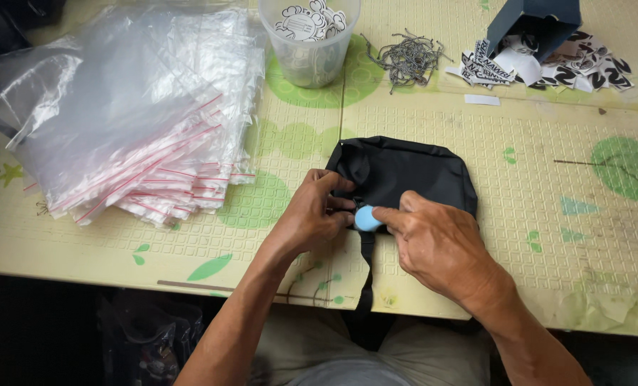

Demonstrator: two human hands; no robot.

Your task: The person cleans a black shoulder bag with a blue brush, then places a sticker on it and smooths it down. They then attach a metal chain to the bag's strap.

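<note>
Both hands' fingers [344, 204] hide bag [405, 171] front

Black fabric pouch [405, 175] sits dead centre, matte and plain, with a pale blue round tag [367, 218] against it. Underneath, a cream-yellow mat [519, 143] embossed in small squares, dotted with green blobs and leaf shapes. Clear bags [133, 107] carry red seal stripes. Translucent tub [310, 43] shows black-and-white stickers; grey cords [408, 58] tangle beside it; dark navy box [537, 21] over black-and-white cards [583, 68].
</note>
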